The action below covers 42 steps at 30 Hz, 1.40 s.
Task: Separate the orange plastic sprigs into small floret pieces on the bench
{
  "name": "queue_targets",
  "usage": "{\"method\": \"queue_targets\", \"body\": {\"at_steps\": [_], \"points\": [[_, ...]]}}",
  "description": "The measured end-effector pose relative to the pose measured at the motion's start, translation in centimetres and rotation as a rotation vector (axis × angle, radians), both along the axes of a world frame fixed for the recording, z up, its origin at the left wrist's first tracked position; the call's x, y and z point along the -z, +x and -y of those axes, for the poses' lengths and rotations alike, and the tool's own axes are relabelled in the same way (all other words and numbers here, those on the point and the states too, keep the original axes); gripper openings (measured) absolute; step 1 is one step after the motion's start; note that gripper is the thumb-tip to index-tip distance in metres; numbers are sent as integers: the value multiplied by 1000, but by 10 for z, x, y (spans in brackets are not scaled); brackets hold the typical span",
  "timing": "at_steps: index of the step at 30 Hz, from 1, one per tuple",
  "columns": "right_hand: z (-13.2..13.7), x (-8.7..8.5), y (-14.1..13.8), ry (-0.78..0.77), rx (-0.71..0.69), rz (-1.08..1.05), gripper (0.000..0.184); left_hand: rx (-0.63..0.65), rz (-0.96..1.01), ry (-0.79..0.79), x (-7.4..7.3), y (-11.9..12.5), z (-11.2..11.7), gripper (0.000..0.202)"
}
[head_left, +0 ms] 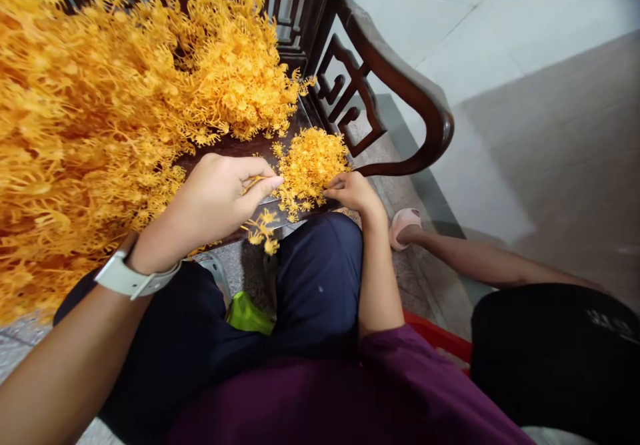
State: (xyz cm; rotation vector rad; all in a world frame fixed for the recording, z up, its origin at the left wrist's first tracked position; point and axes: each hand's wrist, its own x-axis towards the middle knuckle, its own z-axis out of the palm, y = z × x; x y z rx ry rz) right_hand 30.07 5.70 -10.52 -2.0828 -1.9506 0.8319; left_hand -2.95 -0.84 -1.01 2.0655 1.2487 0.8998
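Note:
My left hand [220, 191], a pale watch strap on its wrist, is closed with thumb and fingertips pinched at the left side of a small heap of orange plastic flower pieces [315, 161]. Orange bits show between its fingers, and an orange flower sprig [263, 231] sticks out just below the hand. My right hand [355, 191] is at the heap's lower right edge, its fingers pinched together against it. What its fingertips hold is too small to make out. The heap lies on the dark wooden bench seat [233, 148], in front of my knees.
A large mass of orange plastic flowers [100, 111] covers the bench on the left and back. The carved armrest [400, 78] rises at the right. A bright green thing [250, 313] lies on the floor between my legs. Another person's leg [465, 258] and a red object [440, 338] are at right.

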Motion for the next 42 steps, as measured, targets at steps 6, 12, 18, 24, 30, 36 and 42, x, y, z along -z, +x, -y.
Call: {"method": "queue_targets", "body": {"at_steps": [6, 12, 18, 24, 30, 36, 42], "points": [[21, -34, -44, 401, 41, -206, 15, 73, 238, -239, -10, 4, 1, 33], [54, -73, -113, 426, -123, -662, 9, -122, 656, -477, -14, 3, -1, 35], [63, -84, -135, 381, -181, -930, 31, -134, 874, -533, -11, 0, -5, 19], [69, -79, -159, 392, -203, -983, 27, -126, 917, -564, -7, 7, -4, 32], [58, -68, -153, 550, -142, -826, 20, -183, 947, -467, -2, 10, -5, 15], [48, -64, -145, 800, -195, -523, 16, -162, 901, -495, -8, 31, 8, 6], [12, -48, -99, 874, 151, -368, 19, -176, 870, -496, -27, 32, 30, 10]]}}
